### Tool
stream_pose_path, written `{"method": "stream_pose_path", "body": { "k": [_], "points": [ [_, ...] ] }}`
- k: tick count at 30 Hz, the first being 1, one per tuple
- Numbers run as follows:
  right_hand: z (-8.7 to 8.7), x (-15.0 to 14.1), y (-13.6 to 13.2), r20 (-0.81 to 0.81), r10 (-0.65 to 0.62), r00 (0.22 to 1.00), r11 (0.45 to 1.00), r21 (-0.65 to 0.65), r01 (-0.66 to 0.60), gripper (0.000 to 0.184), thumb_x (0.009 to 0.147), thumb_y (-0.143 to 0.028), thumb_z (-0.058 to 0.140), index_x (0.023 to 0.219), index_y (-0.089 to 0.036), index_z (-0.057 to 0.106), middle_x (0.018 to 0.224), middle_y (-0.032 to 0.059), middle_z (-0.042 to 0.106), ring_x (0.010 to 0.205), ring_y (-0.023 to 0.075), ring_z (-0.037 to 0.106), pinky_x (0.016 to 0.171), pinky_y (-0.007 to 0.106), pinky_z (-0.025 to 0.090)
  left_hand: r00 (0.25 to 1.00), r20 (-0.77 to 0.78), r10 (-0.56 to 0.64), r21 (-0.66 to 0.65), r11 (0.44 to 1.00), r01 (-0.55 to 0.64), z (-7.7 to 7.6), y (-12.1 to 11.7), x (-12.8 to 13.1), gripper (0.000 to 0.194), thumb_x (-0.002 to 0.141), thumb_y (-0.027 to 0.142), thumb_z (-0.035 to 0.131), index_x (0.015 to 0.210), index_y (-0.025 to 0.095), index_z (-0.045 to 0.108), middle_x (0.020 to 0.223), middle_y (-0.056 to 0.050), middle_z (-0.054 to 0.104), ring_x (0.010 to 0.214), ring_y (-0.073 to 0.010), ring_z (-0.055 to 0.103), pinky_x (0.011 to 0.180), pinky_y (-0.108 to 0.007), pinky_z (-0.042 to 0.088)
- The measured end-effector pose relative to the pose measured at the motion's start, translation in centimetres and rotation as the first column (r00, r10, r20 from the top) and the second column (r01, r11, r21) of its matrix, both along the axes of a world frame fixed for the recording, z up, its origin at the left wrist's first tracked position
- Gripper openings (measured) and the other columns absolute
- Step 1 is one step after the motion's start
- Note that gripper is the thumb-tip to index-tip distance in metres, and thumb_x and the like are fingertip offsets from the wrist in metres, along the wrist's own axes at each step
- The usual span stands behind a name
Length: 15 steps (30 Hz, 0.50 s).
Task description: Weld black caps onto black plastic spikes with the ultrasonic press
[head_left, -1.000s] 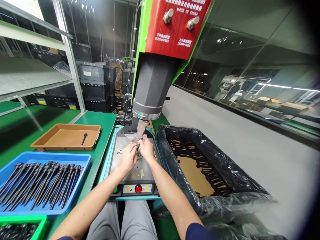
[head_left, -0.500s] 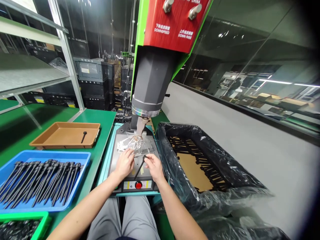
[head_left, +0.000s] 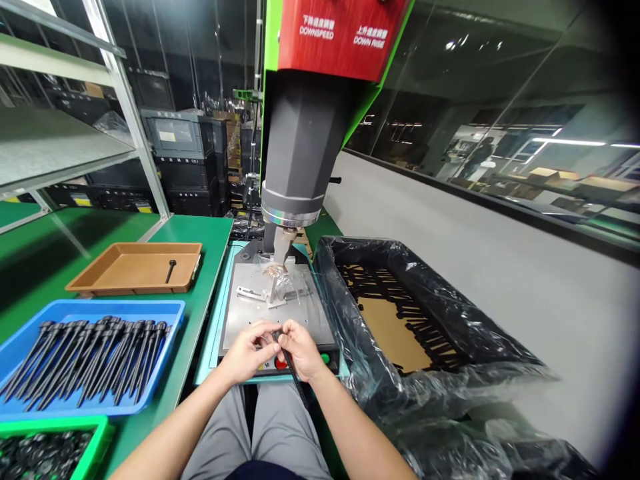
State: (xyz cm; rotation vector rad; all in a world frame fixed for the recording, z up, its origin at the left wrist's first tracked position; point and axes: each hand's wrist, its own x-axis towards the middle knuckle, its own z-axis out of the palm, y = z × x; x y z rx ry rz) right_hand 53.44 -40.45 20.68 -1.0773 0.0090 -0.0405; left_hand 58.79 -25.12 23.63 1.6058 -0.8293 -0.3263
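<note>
Both hands meet at the front edge of the press's metal plate (head_left: 240, 327). My right hand (head_left: 303, 353) grips a black rod with a wider head (head_left: 295, 381), its shaft slanting down toward my lap. Fingers of my left hand (head_left: 250, 352) are pinched at the head end of the same rod, covering most of that head. Behind the hands, the machine's metal horn (head_left: 283, 245) points down at a small fixture (head_left: 274, 293) partly wrapped in clear plastic film. A red button (head_left: 281, 364) shows partly behind my fingers.
To the left, a blue tray (head_left: 173, 308) holds many black rods, and a brown tray (head_left: 75, 285) holds one. A green bin (head_left: 103, 440) contains small black parts. On the right stands a bin lined with black plastic (head_left: 345, 333), with rods around cardboard. The machine head (head_left: 300, 147) hangs overhead.
Both hands have drawn back from the fixture toward my body. The rod came along in my right hand, and my left hand has closed in on its head.
</note>
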Motion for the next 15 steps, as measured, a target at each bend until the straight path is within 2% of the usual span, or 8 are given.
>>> {"method": "stream_pose_path", "body": {
  "k": [3,8,11,15],
  "points": [
    [-0.4,-0.3,0.2,-0.024,0.076,0.997,0.996,0.055,-0.074,0.054,0.066,-0.053,0.081,0.077,-0.023,0.039,0.048,-0.0091,0.053,0.032,0.0054,0.040,0.032,0.015,0.025,0.997,-0.078,-0.014,-0.015,1.000,0.013,-0.3,0.2,-0.2,0.034,0.080,0.038,0.067,0.108,0.018,0.068,0.089,-0.004,0.062,0.070,-0.0139,0.058,0.064,-0.027,0.046],
    [-0.7,-1.1,0.1,-0.072,0.076,0.995,0.997,0.021,-0.075,0.051,0.068,-0.055,0.079,0.079,-0.021,0.043,0.057,-0.0038,0.062,0.036,0.0057,0.047,0.034,0.014,0.028,0.985,-0.175,-0.006,-0.030,1.000,0.001,-1.0,0.4,-0.2,0.033,0.078,0.039,0.069,0.102,0.016,0.069,0.084,-0.004,0.062,0.070,-0.0142,0.057,0.066,-0.028,0.045],
    [-1.0,-1.8,0.0,-0.107,0.118,0.987,0.991,-0.051,-0.124,0.045,0.076,-0.056,0.072,0.087,-0.018,0.052,0.062,-0.0008,0.065,0.038,0.0058,0.049,0.037,0.015,0.032,0.974,-0.205,0.097,-0.042,0.993,-0.108,-1.0,0.6,0.1,0.035,0.077,0.040,0.070,0.103,0.015,0.069,0.080,-0.002,0.061,0.068,-0.0138,0.056,0.066,-0.028,0.045],
    [-1.6,-2.3,0.0,-0.096,0.121,0.988,0.977,-0.167,-0.136,0.043,0.083,-0.056,0.064,0.089,-0.014,0.058,0.057,-0.0025,0.061,0.035,0.0040,0.042,0.035,0.016,0.027,0.948,-0.252,0.197,-0.064,0.974,-0.219,-0.7,0.8,0.6,0.039,0.073,0.040,0.074,0.101,0.015,0.069,0.074,0.000,0.058,0.065,-0.0125,0.053,0.062,-0.026,0.043]
  ]
}}
